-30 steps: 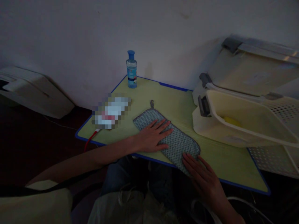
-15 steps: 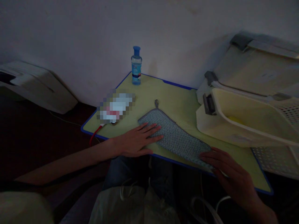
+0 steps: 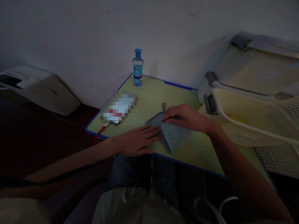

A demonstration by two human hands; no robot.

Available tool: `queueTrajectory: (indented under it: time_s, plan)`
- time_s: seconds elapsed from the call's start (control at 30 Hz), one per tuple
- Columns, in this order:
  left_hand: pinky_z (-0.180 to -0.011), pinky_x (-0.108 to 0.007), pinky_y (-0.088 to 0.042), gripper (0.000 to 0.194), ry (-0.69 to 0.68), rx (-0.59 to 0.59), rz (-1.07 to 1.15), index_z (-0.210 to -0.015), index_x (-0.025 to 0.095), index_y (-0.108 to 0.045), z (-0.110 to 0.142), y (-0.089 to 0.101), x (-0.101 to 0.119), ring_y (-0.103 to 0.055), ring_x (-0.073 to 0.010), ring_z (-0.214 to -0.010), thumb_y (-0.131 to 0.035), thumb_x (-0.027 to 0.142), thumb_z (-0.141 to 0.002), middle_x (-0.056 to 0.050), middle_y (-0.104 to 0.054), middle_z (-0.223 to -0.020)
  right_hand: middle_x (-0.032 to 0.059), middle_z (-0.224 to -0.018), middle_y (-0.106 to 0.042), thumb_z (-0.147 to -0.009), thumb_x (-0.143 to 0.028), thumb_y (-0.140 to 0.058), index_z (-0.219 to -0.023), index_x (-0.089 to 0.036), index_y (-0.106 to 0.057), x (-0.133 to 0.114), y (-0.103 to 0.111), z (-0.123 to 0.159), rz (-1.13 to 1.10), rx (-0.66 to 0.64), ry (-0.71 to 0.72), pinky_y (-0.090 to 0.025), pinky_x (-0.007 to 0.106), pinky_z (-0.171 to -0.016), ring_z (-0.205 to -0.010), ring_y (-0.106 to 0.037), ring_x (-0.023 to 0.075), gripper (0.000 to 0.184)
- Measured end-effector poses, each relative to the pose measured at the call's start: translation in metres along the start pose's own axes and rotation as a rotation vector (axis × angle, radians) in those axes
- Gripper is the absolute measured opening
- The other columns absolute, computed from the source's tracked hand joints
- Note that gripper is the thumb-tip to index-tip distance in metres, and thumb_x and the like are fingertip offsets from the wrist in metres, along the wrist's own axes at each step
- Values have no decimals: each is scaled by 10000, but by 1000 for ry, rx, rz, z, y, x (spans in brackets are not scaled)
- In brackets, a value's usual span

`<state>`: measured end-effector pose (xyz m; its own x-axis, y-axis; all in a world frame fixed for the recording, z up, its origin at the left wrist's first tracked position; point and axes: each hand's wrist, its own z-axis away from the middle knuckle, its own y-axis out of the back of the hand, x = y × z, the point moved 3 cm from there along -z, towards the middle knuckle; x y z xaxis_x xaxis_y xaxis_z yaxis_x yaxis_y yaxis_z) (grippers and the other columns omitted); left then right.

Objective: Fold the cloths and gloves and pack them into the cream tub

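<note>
A grey-blue woven cleaning cloth (image 3: 177,136) with a dark edge and a hanging loop lies on the small table (image 3: 149,93), its right part folded over toward the left. My left hand (image 3: 137,141) rests flat on the cloth's left part, fingers stretched out. At the upper edge, near the loop, my right hand (image 3: 183,117) pinches the folded-over end between thumb and fingers. My right fingers partly cover the cloth's top.
Behind the cloth stands a blue bottle (image 3: 138,68) near the wall. A phone (image 3: 119,107) with a red cable (image 3: 100,134) lies at left. Cream plastic bins (image 3: 243,130) occupy the right side, and a white case-like object (image 3: 46,87) is on the far left.
My right hand has carried the cloth's right end up and leftward, folding it over toward the loop. My left hand has stayed nearly in place on the cloth.
</note>
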<state>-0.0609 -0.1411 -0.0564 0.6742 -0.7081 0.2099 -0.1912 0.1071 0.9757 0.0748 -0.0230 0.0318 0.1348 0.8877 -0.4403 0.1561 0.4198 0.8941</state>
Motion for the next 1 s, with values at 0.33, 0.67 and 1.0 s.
queueTrajectory:
  time_s: [0.33, 0.67, 1.0]
  plan:
    - [-1135, -357, -137, 622, 53, -22, 3, -1399, 70, -244, 13, -1, -11, -211, -220, -1377, -318, 453, -913, -166, -299, -1459, 23, -755, -662, -773, -115, -570, -767, -132, -656, 36, -44, -45, -234, -29, -47, -457, 232, -679, -710, -601, 111, 88]
    - [-1136, -392, -150, 599, 66, -41, 50, -1404, 114, -246, 13, 0, -10, -237, -208, -1369, -331, 440, -909, -137, -340, -1445, 19, -748, -650, -768, -88, -582, -765, -131, -647, 44, -65, -48, -341, -13, -53, -453, 230, -681, -709, -585, 106, 78]
    - [-1125, -407, -208, 602, 71, -84, 29, -1380, 77, -294, 12, 7, -6, -242, -227, -1366, -379, 431, -901, -151, -350, -1437, 32, -756, -660, -779, -116, -605, -784, -116, -661, 45, -71, -45, -308, 44, -40, -447, 226, -695, -710, -591, 109, 56]
